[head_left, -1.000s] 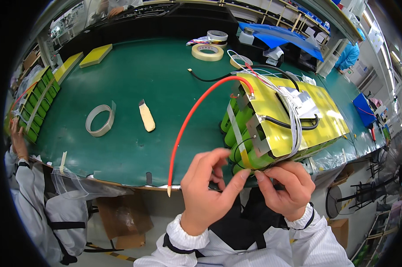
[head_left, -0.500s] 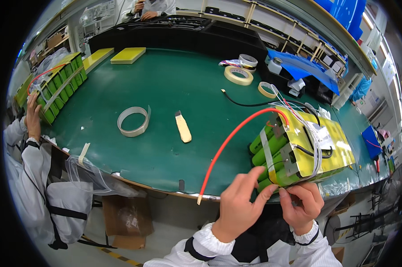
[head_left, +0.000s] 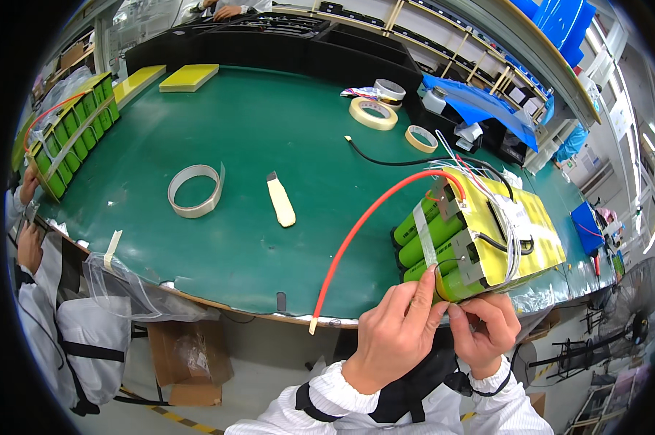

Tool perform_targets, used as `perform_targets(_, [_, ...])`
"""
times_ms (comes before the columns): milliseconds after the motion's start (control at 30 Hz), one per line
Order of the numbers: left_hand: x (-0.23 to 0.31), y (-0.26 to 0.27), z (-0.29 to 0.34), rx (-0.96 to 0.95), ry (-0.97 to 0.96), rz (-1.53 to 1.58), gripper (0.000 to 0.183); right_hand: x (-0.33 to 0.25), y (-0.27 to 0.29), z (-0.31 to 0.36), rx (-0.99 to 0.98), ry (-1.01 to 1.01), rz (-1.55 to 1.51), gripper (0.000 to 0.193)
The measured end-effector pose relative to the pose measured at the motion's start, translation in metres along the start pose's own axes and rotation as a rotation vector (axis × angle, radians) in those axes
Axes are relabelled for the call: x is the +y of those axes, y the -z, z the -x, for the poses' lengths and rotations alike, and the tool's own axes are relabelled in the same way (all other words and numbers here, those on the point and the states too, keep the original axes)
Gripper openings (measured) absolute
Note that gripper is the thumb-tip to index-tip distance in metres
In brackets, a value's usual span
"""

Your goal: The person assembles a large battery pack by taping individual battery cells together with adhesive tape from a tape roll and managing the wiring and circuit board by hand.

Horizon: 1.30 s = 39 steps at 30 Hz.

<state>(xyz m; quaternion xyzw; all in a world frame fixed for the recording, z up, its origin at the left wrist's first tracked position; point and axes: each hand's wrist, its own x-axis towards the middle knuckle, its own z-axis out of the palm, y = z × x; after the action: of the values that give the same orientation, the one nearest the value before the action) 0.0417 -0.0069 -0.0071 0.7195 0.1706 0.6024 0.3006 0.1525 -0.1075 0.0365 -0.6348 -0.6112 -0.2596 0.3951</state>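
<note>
Standing at three o'clock of the view, close by the front edge of the green bench [head_left: 233, 134]: a battery pack [head_left: 490, 262] of green cylindrical cells [head_left: 413, 251] with a yellow plate on top. At its seven o'clock corner, working with both hands together. Left hand [head_left: 394, 328] with forefinger stretched against the lower end of the pale tape strip [head_left: 424, 235], thumb brought near the right thumb; right hand [head_left: 485, 330] with thumb and forefinger pinching. Cannot tell what lies between the tips: too small and partly hidden. Judging from this, probably positioning or fixing the thin black lead [head_left: 451, 259] there. For the next move, likely needing steady pressure and small fingertip motions, without pulling the lead. Worth minding the red cable [head_left: 350, 238], arching from the pack toward eight o'clock, tip at the bench edge. Very little bench toward six o'clock; much wider room toward nine and ten, around the cream-wrapped blade [head_left: 282, 204] and clear tape roll [head_left: 196, 211].
</note>
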Motion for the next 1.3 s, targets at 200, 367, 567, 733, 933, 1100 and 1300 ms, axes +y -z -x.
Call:
perform_targets(200, [0.005, -0.002, 0.000, -0.108, 0.012, -0.004, 0.045, -0.001, 0.002, 0.002, 0.004, -0.019, -0.005, 0.023])
perform_targets(367, [0.007, 0.001, -0.002, -0.162, 0.059, -0.022, 0.048, -0.001, 0.001, 0.003, 0.009, -0.022, 0.009, 0.022])
perform_targets(567, [0.002, 0.013, -0.004, -0.151, 0.230, 0.030, 0.061, -0.003, -0.001, -0.002, 0.001, -0.032, -0.053, 0.023])
perform_targets(733, [-0.007, 0.022, -0.020, -0.212, 0.410, 0.207, 0.058, -0.006, 0.003, -0.003, 0.029, -0.045, -0.082, 0.020])
perform_targets(933, [-0.013, 0.023, -0.024, -0.211, 0.559, 0.391, 0.061, -0.005, 0.001, -0.001, 0.055, -0.151, -0.111, 0.019])
perform_targets(1100, [-0.015, 0.024, -0.023, -0.196, 0.596, 0.439, 0.060, -0.001, -0.003, 0.001, 0.071, -0.209, -0.124, 0.021])
perform_targets(1300, [-0.013, 0.023, -0.026, -0.213, 0.625, 0.487, 0.059, 0.008, 0.009, 0.002, -0.001, -0.195, -0.198, 0.022])
